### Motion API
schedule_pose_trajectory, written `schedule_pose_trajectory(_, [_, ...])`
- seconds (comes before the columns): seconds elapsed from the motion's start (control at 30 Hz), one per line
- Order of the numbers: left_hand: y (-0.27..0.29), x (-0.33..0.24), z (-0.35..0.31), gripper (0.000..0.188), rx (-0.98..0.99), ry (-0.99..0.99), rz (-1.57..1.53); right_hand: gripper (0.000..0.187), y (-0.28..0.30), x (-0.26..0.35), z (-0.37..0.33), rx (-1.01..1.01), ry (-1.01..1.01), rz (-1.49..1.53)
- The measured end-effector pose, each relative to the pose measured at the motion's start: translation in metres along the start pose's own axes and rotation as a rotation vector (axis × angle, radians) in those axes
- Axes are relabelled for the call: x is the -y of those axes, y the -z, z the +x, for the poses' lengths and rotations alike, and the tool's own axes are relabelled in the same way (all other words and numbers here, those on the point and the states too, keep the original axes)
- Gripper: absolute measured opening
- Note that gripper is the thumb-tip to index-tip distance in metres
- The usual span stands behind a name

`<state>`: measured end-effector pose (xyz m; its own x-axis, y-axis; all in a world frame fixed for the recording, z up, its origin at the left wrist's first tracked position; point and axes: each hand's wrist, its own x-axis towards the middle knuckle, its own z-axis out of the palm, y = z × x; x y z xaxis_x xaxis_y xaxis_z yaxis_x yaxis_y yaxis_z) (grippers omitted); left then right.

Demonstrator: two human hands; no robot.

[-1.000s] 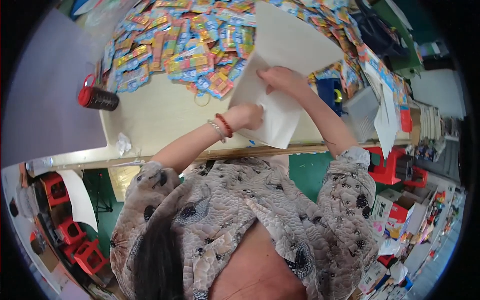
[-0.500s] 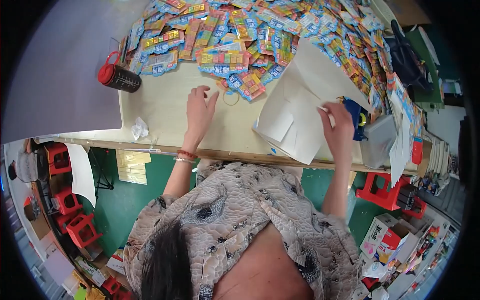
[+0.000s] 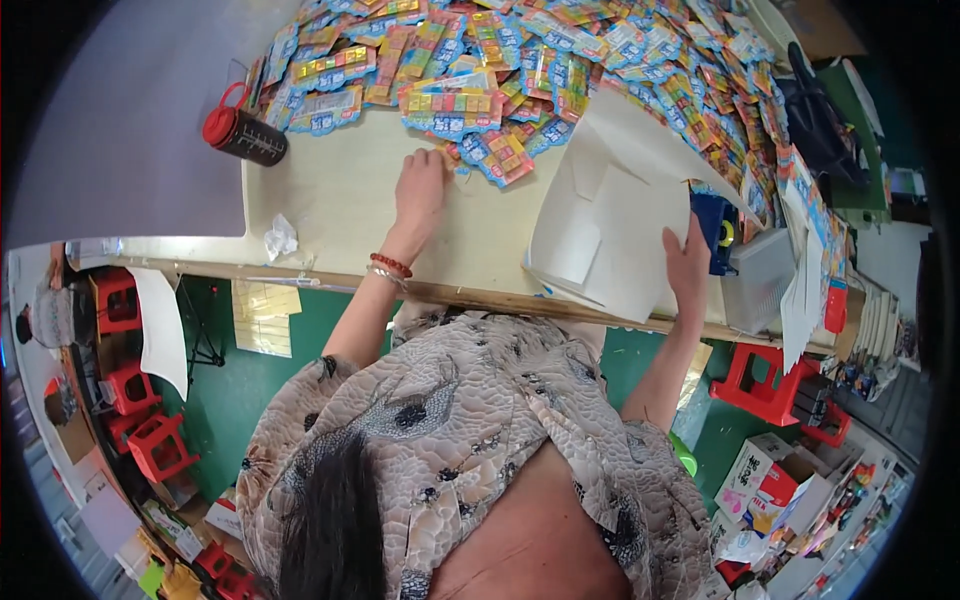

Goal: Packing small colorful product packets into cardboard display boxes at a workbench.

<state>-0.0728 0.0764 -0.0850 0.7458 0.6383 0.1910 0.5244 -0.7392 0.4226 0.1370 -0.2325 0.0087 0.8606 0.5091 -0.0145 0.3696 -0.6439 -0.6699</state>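
The left hand [image 3: 420, 190] is near colourful flat packets [image 3: 455, 108] — its grip I cannot tell — the right hand [image 3: 688, 265], apart, fingers loose, beside a creased white paper sheet [image 3: 620, 225].

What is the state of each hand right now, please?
Left hand: fingers curled beside the colourful packets; whether it holds something cannot be told.
Right hand: open, beside the white paper.
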Motion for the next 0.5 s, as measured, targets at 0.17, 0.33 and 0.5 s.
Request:
schedule_pose_trajectory(0.17, [0.0, -0.011, 0.013, 0.01, 0.132, 0.058, 0.056, 0.039, 0.006, -0.018, 0.002, 0.102, -0.039, 0.22])
schedule_pose_trajectory(0.33, [0.033, -0.019, -0.015, 0.008, 0.207, 0.086, -0.197, 0.046, 0.024, -0.047, -0.004, 0.086, -0.082, 0.266])
schedule_pose_trajectory(0.5, [0.131, 0.047, -0.113, 0.009, 0.263, 0.372, 0.082, 0.049, 0.026, -0.035, -0.006, 0.112, -0.181, 0.301])
